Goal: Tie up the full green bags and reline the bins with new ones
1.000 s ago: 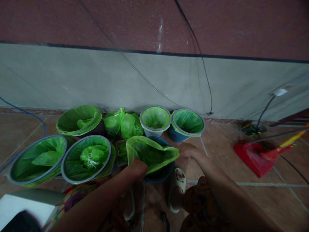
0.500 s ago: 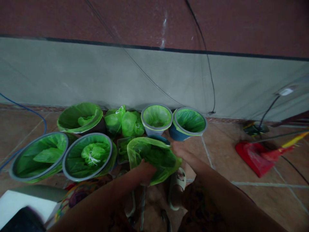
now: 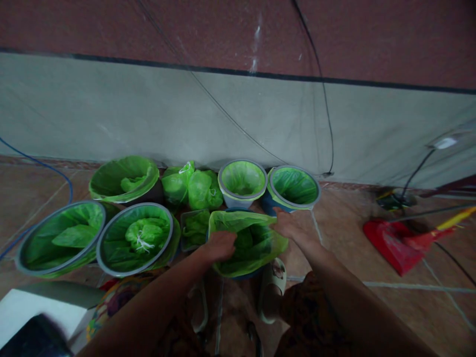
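Note:
A green plastic bag (image 3: 248,243) is spread over a dark blue bin (image 3: 238,274) right in front of me on the floor. My left hand (image 3: 220,246) is closed on the bag's left edge, knuckles up. My right hand (image 3: 288,225) grips the bag's right edge at the bin's far right rim. The bag's mouth hangs open between the two hands, and its skirt covers most of the bin. My two feet in pale slippers (image 3: 272,289) stand just below the bin.
Several grey-rimmed bins lined with green bags stand around: two large ones (image 3: 136,244) at left, one (image 3: 124,180) behind them, two small ones (image 3: 243,181) by the wall. Tied green bags (image 3: 191,188) lie between them. A red dustpan (image 3: 390,243) lies at right; cables hang on the wall.
The bag, held loose and slanted above the bin a second ago, has been pulled down over the rim. Both hands moved with its edges, the right hand toward the far rim.

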The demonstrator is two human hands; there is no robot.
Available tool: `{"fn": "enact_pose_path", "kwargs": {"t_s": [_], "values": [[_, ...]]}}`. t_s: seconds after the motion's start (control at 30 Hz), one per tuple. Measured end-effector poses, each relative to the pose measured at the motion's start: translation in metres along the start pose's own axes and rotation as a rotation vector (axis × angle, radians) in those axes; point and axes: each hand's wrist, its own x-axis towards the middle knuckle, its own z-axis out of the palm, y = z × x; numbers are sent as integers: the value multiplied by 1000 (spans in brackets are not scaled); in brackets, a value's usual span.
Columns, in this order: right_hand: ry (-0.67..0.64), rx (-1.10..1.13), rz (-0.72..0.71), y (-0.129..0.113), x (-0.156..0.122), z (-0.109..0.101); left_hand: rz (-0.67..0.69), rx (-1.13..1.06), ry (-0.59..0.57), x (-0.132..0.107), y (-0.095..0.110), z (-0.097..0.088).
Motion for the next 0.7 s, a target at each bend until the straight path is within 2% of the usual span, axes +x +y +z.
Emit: {"fn": "enact_pose_path", "kwargs": {"t_s": [0.1, 0.17, 0.23, 0.3, 0.37, 0.43, 0.57, 0.63, 0.7], "values": [[46, 14, -98, -8, 2, 1, -243, 24, 324, 10, -9, -20], [9, 21, -112, -10, 4, 4, -370, 47, 406, 18, -19, -25], [-49, 24, -111, -10, 6, 7, -467, 30, 367, 25, -29, -22], [-75, 20, -113, -11, 6, 10, -509, -8, 239, 31, -38, -16], [-32, 34, -135, -12, 6, 9, -507, -29, 158, 34, -44, -12], [76, 105, -153, -12, 6, 5, -504, -17, 183, 36, -47, -14], [305, 297, -90, -8, 10, -2, -561, 27, 376, 34, -52, -28], [312, 318, -38, -5, 12, -1, -588, 33, 405, 32, -54, -32], [255, 298, -7, -2, 14, 3, -613, 32, 371, 30, -55, -32]]}}
